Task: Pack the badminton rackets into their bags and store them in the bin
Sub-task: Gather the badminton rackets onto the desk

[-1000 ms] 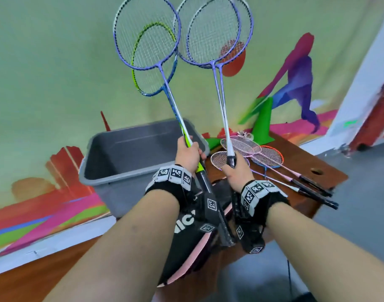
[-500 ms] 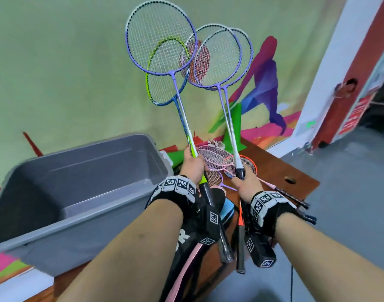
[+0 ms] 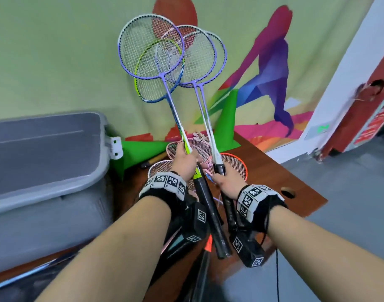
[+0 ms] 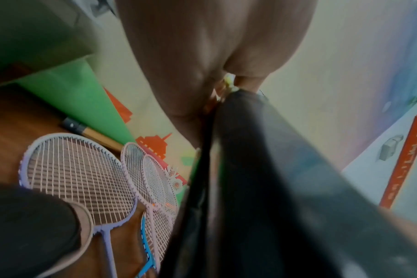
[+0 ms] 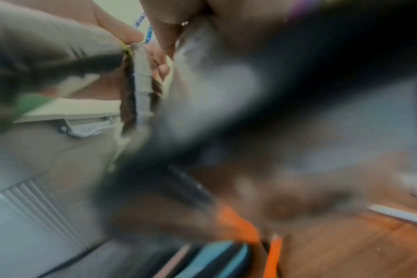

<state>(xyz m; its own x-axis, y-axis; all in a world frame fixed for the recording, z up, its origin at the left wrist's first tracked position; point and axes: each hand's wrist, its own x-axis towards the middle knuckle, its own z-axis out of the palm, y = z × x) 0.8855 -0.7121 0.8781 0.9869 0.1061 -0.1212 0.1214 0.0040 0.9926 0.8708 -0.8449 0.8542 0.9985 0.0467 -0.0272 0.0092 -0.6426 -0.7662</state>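
Note:
My left hand [image 3: 183, 159] grips two rackets upright by their shafts, a purple one [image 3: 150, 46] and a green-blue one [image 3: 158, 81], with their black grips [image 3: 209, 214] hanging below my wrist. My right hand [image 3: 224, 182] holds two more purple rackets [image 3: 199, 59] at the top of their grips. All four heads overlap against the wall. Under my forearms lies a black bag [image 3: 175, 245] with pink trim, mostly hidden. The grey bin [image 3: 45, 190] stands to the left. In the left wrist view the black grip [image 4: 262, 169] runs out of my left hand [image 4: 202, 56].
Several more rackets [image 3: 232, 164], pink, white and orange, lie on the brown table [image 3: 284, 214] beyond my hands, with shuttlecocks [image 3: 201, 136] behind them. Green cones [image 3: 226, 118] stand against the painted wall. Grey floor drops off at the right. The right wrist view is blurred.
The view has swung right, so the bin now sits further left. Both hands have brought their rackets closer together, and the four heads now overlap more.

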